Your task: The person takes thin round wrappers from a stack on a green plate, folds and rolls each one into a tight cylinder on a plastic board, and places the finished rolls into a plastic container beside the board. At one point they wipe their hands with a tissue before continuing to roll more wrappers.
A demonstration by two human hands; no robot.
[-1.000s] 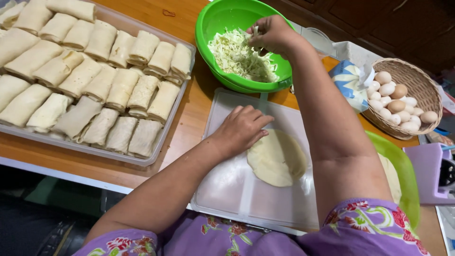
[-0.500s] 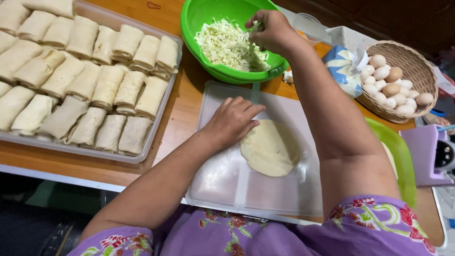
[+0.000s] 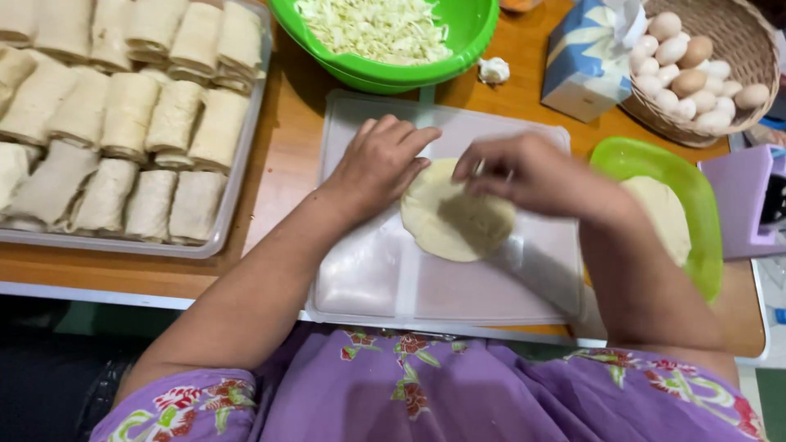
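A round pale wrapper [image 3: 450, 225] lies flat on a white plastic board [image 3: 393, 278]. My left hand [image 3: 381, 160] rests palm down on the board, its fingers touching the wrapper's left edge. Over the wrapper's top right hovers my right hand [image 3: 524, 173], fingers pinched together on shredded cabbage. A green bowl [image 3: 471, 37] of shredded cabbage [image 3: 372, 29] stands just beyond the board.
A clear tray [image 3: 237, 188] of several rolled wrappers sits at left. A green plate [image 3: 696, 245] holding more flat wrappers is at right, with a wicker basket [image 3: 737, 115] of eggs, a blue tissue box [image 3: 585, 65] and a purple device [image 3: 749, 205] nearby.
My right hand has come back from the green bowl to just above the wrapper. My left hand has stayed on the board by the wrapper.
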